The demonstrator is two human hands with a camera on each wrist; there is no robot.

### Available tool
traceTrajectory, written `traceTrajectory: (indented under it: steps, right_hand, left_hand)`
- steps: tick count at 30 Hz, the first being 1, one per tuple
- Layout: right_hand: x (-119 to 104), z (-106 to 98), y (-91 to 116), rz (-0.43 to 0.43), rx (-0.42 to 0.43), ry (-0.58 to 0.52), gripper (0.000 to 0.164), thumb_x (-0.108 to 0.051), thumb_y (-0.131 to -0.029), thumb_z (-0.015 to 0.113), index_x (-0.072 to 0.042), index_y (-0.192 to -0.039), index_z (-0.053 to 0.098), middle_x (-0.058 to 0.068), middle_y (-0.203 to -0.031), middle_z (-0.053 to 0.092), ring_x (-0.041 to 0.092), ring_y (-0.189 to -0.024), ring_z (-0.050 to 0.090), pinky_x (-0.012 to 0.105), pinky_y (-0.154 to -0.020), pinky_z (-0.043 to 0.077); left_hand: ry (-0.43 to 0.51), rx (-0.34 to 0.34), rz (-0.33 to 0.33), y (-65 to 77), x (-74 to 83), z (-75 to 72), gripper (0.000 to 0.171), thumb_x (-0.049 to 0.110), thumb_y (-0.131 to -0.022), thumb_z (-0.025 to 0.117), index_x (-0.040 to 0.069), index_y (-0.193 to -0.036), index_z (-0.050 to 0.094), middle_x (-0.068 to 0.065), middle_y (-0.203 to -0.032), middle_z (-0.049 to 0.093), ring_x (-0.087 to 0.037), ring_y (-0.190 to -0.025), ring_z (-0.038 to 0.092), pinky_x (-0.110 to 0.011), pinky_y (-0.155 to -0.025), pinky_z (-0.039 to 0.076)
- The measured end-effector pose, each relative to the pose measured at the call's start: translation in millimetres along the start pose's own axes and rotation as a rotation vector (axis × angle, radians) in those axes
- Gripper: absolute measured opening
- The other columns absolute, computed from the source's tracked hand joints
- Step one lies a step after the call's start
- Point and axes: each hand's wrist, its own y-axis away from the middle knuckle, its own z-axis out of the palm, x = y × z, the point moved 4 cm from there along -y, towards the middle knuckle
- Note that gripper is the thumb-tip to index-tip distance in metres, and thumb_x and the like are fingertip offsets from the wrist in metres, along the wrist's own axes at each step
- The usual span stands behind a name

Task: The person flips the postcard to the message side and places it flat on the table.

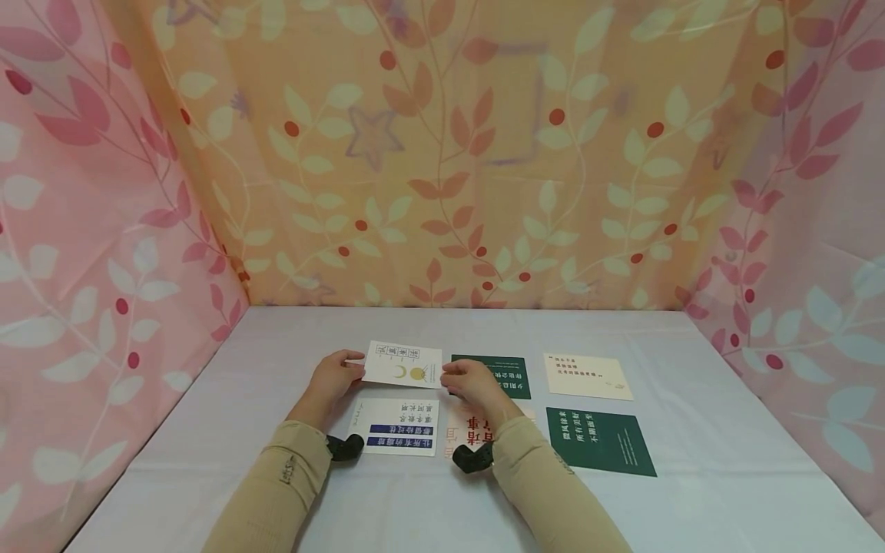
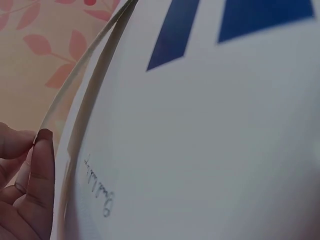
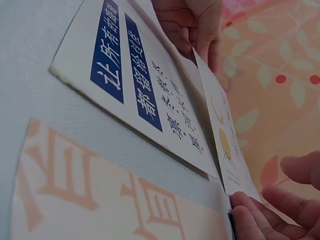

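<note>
A white card (image 1: 390, 362) printed with a moon, a sun and lines of text lies between my two hands. My left hand (image 1: 337, 378) pinches its left edge between thumb and finger, which the left wrist view shows up close. At the card's right-hand corner, my right hand (image 1: 478, 385) holds on with its fingertips. In the right wrist view the moon-and-sun card (image 3: 218, 112) stands tilted beside the blue-banded card. That white card with blue bands (image 1: 401, 428) lies just nearer to me, its text upside down in the head view.
Right of the held card lies a dark green card (image 1: 508, 372), partly behind my right hand. A cream card (image 1: 588, 376) and another green card (image 1: 601, 442) lie further right. A pale card with red characters (image 1: 459, 418) sits under my right wrist. Patterned cloth (image 1: 442, 153) walls the white table.
</note>
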Motion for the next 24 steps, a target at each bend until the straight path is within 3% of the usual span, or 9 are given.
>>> traceTrajectory:
  steps: [13,24]
  right_hand:
    - [2.0,-0.4,-3.8,0.010,0.044,0.053,0.039,-0.022,-0.088,0.061,-0.010,-0.124,0.054,0.007,-0.111,0.061,0.020,-0.096,0.061,0.042,-0.091,0.044]
    - [-7.1,-4.5,-6.9,-0.074,0.077,0.158,0.042,-0.022,-0.087,0.061,-0.008,-0.126,0.054,0.005,-0.105,0.063,0.019,-0.095,0.059,0.041,-0.088,0.045]
  left_hand:
    - [0.038,-0.015,-0.044,-2.3,-5.1,-0.3,0.031,-0.001,-0.084,0.059,0.005,-0.115,0.059,-0.011,-0.095,0.057,-0.017,-0.077,0.056,-0.024,-0.066,0.050]
    - [0.054,-0.039,-0.048,3.0,3.0,-3.7,0.031,0.002,-0.085,0.059,0.006,-0.116,0.058,-0.011,-0.095,0.057,-0.018,-0.076,0.057,-0.026,-0.067,0.051]
